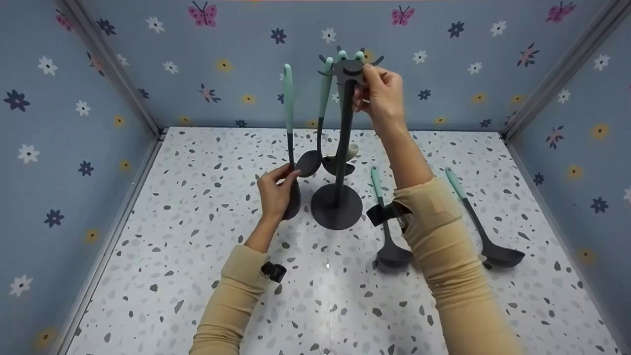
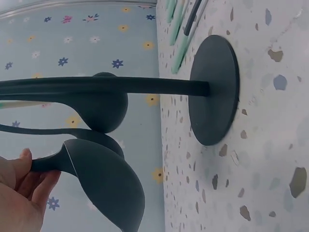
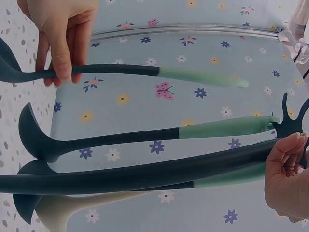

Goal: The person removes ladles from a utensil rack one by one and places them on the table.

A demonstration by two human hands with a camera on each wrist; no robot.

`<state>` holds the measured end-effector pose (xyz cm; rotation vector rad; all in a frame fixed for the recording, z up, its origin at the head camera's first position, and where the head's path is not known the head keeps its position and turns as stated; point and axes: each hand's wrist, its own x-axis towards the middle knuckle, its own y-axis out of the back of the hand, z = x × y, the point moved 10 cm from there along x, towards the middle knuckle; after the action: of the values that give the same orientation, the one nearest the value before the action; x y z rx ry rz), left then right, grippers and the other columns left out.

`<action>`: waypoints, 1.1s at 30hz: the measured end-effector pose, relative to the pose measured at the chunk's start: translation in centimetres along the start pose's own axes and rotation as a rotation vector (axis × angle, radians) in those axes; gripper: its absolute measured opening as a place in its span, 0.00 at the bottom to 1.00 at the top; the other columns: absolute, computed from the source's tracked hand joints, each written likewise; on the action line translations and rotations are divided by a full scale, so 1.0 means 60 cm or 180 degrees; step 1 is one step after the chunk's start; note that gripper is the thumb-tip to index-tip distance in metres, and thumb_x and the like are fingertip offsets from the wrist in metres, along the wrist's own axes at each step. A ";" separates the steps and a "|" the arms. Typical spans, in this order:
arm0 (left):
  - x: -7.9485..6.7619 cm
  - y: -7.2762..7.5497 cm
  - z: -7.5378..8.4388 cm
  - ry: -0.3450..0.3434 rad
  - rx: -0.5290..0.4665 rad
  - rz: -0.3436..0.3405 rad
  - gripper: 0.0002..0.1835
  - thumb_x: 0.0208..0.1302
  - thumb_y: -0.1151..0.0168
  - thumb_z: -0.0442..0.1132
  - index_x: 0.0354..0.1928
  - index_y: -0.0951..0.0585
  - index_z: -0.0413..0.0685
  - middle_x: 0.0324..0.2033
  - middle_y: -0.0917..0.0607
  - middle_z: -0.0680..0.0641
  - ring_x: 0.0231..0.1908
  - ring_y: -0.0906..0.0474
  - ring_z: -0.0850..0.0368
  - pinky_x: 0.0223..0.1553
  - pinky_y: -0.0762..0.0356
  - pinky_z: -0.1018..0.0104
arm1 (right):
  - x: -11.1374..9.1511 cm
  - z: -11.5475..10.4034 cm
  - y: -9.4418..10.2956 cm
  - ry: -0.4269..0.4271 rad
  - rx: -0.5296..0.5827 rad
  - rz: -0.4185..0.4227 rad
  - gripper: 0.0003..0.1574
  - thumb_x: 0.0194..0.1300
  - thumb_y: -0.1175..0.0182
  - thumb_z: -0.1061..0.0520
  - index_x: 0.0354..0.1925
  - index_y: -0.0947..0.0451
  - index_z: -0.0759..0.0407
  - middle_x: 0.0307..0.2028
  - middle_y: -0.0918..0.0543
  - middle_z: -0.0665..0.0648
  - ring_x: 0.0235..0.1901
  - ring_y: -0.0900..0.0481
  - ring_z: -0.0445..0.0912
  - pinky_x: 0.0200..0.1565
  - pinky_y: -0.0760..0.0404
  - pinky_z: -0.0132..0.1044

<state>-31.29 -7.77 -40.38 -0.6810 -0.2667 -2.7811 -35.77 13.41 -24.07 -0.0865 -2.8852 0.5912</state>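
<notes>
In the head view, my left hand [image 1: 276, 192] pinches a ladle [image 1: 289, 108] by the dark lower part of its shaft, just above the bowl. Its mint handle points up, left of a dark utensil stand [image 1: 345, 128]. The left wrist view shows the bowl [image 2: 106, 183] beside the stand's pole. My right hand [image 1: 384, 93] grips the hooked top of the stand between thumb and fingers. From the hooks hang a mint-handled ladle [image 1: 309, 163], another dark-headed utensil [image 1: 340, 167] and a pale-headed one [image 1: 352, 151], partly behind the pole.
Two mint-handled ladles lie on the speckled table right of the stand: one [image 1: 394, 254] beside my right forearm, the other [image 1: 503, 255] farther right. The stand's round base [image 1: 336, 214] rests on the tabletop. Flower-patterned panels [image 1: 246, 64] enclose the back and sides.
</notes>
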 end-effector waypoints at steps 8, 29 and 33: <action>-0.012 0.017 -0.046 0.0330 0.0559 -0.0057 0.11 0.52 0.35 0.33 0.35 0.18 0.31 0.27 0.17 0.40 0.28 0.20 0.51 0.31 0.23 0.61 | 0.001 0.003 0.002 -0.0031 0.0041 -0.0002 0.18 0.65 0.54 0.65 0.18 0.36 0.66 0.12 0.33 0.58 0.10 0.37 0.46 0.12 0.34 0.32; -0.065 0.003 -0.169 0.1338 0.1590 -0.0736 0.06 0.48 0.33 0.30 0.27 0.17 0.32 0.21 0.18 0.40 0.22 0.23 0.51 0.24 0.26 0.62 | -0.002 0.001 0.001 0.0003 0.0026 -0.0005 0.17 0.66 0.54 0.64 0.19 0.35 0.66 0.13 0.34 0.58 0.11 0.38 0.46 0.13 0.34 0.32; -0.081 -0.001 -0.186 0.1536 0.1759 -0.0862 0.07 0.47 0.33 0.30 0.27 0.18 0.31 0.23 0.18 0.39 0.24 0.22 0.48 0.28 0.25 0.59 | -0.002 0.001 0.001 0.0015 0.0018 -0.0021 0.17 0.66 0.54 0.64 0.20 0.35 0.65 0.13 0.34 0.58 0.11 0.37 0.46 0.13 0.33 0.32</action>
<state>-31.92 -9.33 -52.43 0.1680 -1.0252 -2.7927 -35.68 13.43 -24.15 -0.0775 -2.8780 0.5973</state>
